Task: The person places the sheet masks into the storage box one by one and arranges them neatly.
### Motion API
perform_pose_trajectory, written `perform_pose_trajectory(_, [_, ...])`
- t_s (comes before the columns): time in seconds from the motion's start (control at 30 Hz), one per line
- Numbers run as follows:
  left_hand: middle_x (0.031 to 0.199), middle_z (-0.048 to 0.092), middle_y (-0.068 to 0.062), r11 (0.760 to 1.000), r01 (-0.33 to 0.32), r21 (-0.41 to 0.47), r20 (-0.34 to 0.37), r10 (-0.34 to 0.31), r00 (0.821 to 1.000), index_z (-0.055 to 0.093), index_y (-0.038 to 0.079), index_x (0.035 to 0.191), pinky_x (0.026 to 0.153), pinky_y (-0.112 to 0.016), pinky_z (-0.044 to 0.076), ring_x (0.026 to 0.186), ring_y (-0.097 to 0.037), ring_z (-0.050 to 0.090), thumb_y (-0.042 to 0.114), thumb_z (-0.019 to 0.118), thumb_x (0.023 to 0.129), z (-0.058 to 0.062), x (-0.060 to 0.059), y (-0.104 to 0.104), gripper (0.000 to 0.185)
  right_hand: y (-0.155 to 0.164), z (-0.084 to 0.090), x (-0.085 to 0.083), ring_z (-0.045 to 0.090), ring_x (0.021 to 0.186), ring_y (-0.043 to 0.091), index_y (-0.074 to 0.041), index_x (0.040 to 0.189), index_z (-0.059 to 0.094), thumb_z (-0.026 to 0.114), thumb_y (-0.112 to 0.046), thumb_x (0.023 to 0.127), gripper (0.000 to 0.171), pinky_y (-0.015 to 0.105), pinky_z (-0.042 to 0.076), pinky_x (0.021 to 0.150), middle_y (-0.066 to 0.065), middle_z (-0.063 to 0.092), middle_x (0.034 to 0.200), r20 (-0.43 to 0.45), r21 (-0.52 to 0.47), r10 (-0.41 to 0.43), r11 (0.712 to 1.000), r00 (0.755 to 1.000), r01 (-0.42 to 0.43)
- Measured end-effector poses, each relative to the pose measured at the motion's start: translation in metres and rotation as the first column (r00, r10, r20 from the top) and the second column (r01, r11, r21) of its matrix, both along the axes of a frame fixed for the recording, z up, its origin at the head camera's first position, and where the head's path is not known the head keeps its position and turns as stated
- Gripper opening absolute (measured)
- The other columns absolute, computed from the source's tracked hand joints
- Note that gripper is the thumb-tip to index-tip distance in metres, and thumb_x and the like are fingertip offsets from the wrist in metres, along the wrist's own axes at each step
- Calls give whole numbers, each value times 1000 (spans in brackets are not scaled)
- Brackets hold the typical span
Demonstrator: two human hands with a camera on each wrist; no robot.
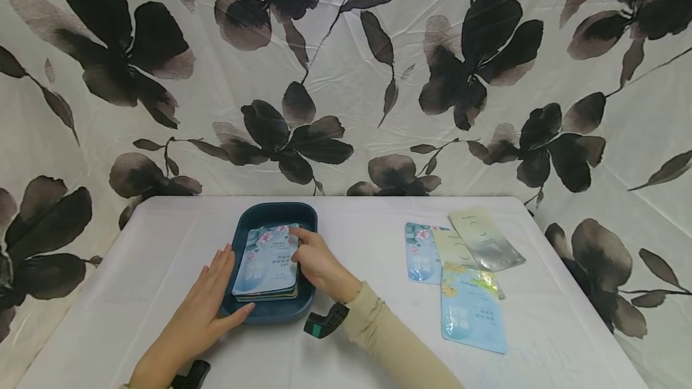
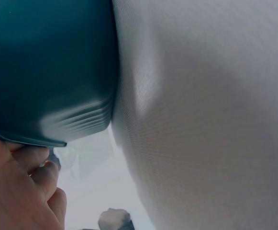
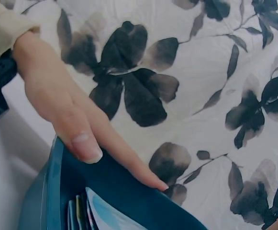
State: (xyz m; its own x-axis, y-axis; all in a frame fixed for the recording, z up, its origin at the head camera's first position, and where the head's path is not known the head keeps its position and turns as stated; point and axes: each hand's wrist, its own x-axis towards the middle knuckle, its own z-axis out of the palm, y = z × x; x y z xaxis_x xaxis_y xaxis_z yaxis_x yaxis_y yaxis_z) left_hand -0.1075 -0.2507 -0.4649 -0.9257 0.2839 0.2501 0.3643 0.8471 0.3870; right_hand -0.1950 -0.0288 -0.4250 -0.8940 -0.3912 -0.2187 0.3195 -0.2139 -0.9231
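In the head view, a dark blue plastic tray (image 1: 274,315) stands on the table with a stack of sheet mask packets (image 1: 266,266) in it. The top packet is light blue with pink flowers. My left hand (image 1: 202,305) lies along the tray's left side, fingers straight and touching the rim. From the right, my right hand (image 1: 324,266) reaches over the opposite rim, its index fingertip at the stack's upper right corner. The right wrist view shows its thumb (image 3: 85,146) and straight index finger apart, above the packet edges (image 3: 83,211). Its other fingers are hidden there.
Loose packets overlap on the right of the table: a blue flowered one (image 1: 421,257), a silvery green one (image 1: 486,242) and a blue one with yellow flowers (image 1: 473,311). A white cloth (image 1: 357,221) covers the table, and a flower-print curtain (image 1: 378,137) hangs behind.
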Motion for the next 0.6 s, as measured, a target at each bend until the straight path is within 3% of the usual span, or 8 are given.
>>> perform_pose_trajectory(0.33, [166, 5, -12, 1000, 14, 15, -10, -13, 1000, 10, 3, 159, 121, -52, 3, 151, -35, 7, 46, 73, 87, -3, 0, -1, 104, 15, 7, 4, 10, 150, 33, 10, 152, 25, 31, 25, 83, 71, 45, 11, 120, 22, 13, 162, -20, -19, 67, 998, 998, -67])
perform_pose_trajectory(0.6, [166, 7, -15, 1000, 17, 17, -2, -17, 1000, 9, 3, 159, 121, -53, 3, 152, -29, 1, 47, 72, 88, -2, -1, 0, 104, 39, 6, 0, 27, 146, 36, 13, 147, 33, 35, 19, 91, 57, 45, 23, 118, 28, 29, 156, -65, -50, 65, 996, 996, -68])
